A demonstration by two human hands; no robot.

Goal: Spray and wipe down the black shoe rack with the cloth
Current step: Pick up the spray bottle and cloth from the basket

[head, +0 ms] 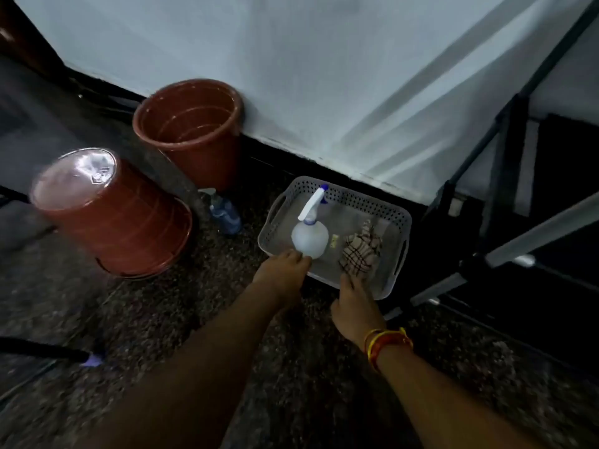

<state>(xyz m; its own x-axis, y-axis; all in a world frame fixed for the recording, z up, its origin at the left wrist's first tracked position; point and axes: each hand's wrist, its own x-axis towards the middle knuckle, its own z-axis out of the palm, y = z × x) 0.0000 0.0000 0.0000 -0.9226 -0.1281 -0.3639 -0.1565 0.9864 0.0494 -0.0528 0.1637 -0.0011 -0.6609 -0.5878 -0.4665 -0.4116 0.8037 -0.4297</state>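
Landmark: grey perforated tray (393, 222) on speckled floor, back edge at wall base. Far left of tray: overturned red bucket (110, 215); upright red bucket (191, 124) behind; small blue bottle (225, 215) between buckets and tray. In tray: white spray bottle (309, 236) left, checked cloth (359, 251) right. Left hand (282, 270) touches bottle base, right hand (355, 306) touches cloth (neither grips, fingers extended). Right of tray: black shoe rack (505, 176), near corner close.

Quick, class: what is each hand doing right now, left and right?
Left hand: fingers reach the spray bottle; whether they grip it cannot be told.
Right hand: fingers touch the checked cloth; grip cannot be told.
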